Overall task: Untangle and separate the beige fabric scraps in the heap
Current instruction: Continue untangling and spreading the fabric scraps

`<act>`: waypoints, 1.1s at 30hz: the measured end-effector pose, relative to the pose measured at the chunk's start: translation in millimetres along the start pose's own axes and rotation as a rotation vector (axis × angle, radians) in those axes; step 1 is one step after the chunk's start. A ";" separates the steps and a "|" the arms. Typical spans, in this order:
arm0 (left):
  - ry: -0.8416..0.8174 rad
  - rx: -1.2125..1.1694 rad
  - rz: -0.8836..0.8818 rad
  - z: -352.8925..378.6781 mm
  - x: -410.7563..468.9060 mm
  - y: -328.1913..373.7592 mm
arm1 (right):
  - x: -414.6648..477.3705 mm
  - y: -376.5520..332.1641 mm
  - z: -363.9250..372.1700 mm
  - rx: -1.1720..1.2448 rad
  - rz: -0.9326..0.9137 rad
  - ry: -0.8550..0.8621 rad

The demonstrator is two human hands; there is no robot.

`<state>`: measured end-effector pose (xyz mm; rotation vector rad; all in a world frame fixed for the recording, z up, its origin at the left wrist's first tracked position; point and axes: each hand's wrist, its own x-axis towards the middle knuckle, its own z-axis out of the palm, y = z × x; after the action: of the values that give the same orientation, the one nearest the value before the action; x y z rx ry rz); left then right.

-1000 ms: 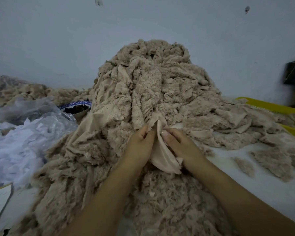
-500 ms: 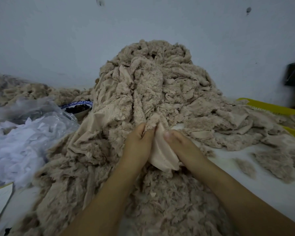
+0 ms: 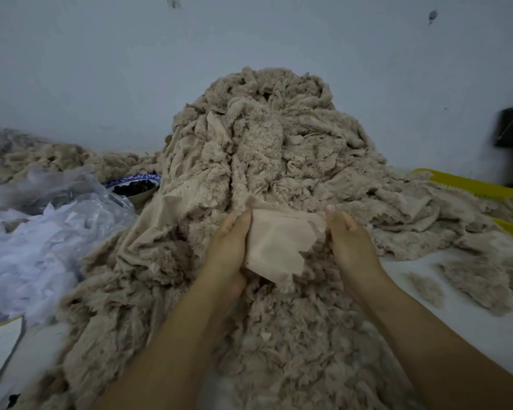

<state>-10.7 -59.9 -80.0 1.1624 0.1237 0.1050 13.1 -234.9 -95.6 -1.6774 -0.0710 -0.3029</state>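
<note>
A tall heap of beige fabric scraps [image 3: 267,149] rises against the wall and spills toward me over the table. In front of it I hold one smooth beige scrap [image 3: 276,244] stretched flat between both hands. My left hand [image 3: 228,247] grips its left edge, thumb on top. My right hand [image 3: 350,241] pinches its upper right corner. The scrap's torn lower edge hangs loose over the fluffy scraps [image 3: 293,344] between my forearms.
Crumpled clear and white plastic [image 3: 33,247] lies at the left, with a blue-rimmed bowl [image 3: 137,187] of dark pieces behind it. A yellow tray [image 3: 486,190] sits at the right under fabric. Small loose tufts [image 3: 424,288] lie on the white table at the right.
My hands have drawn apart sideways, the right one moving right, and the scrap that was bunched and folded between them is now spread out flat.
</note>
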 end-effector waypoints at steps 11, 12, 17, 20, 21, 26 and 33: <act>0.038 -0.535 -0.165 -16.8 11.7 9.7 | -1.0 -1.2 4.8 -0.065 0.015 0.071; 0.066 -0.607 -0.160 -23.2 13.4 13.9 | 1.6 -1.3 -1.2 -0.043 0.047 0.113; 0.032 -0.552 -0.147 -10.9 11.1 6.3 | 6.7 5.6 -9.0 -0.027 0.015 0.076; 0.062 -0.518 -0.149 -0.8 11.5 2.7 | -4.5 2.2 4.9 -0.114 -0.079 -0.100; 0.080 -0.524 -0.133 -1.5 12.2 3.2 | -7.9 1.8 7.0 -0.123 -0.120 -0.164; -0.041 -0.438 -0.147 2.1 4.1 4.1 | -22.9 -2.1 20.5 -0.169 -0.153 -0.393; -0.013 -0.415 -0.165 0.7 7.8 2.4 | -7.6 1.1 12.0 -0.018 -0.075 -0.184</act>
<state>-2.9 -58.5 -77.8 0.7351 0.1771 -0.0231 7.9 -222.2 -99.6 -1.7199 -0.2691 -0.2054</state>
